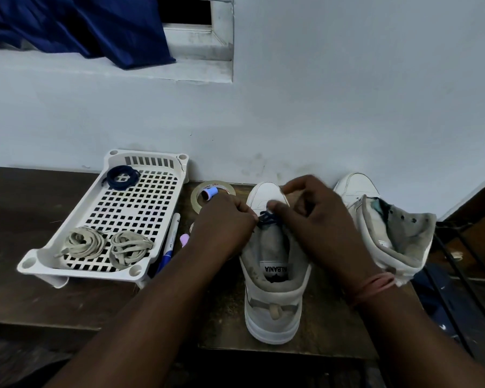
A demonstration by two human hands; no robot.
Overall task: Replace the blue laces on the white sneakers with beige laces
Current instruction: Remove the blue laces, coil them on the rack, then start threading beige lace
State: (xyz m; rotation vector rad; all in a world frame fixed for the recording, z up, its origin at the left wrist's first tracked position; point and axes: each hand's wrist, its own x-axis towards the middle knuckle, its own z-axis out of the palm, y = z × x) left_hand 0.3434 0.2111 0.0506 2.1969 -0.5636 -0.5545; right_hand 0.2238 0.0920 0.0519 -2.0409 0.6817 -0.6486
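While the dark blue lace [266, 218] sits only in the lowest eyelets of the white high-top sneaker [275, 278] in front of me, near the table's front edge, I judge the job under halfway.

Progress: my left hand [224, 224] and right hand [317, 219] each pinch that lace over the toe end. The second white sneaker [387, 228], by the right edge against the wall, shows no lace at all. No beige lace is threaded yet; both shoes await it.

Container: one white perforated plastic tray [163, 264] on the left half of the dark wooden table [39, 298].
- Far corner of tray: a coiled dark blue lace [122, 177], apparently from the second shoe.
- Near end of tray: two bundles of flat beige laces [83, 243], side by side, untouched.

Loose items between tray and shoe: a roll of clear tape [200, 201] at the wall, a blue-and-white marker pen [170, 242] along the tray's right side.
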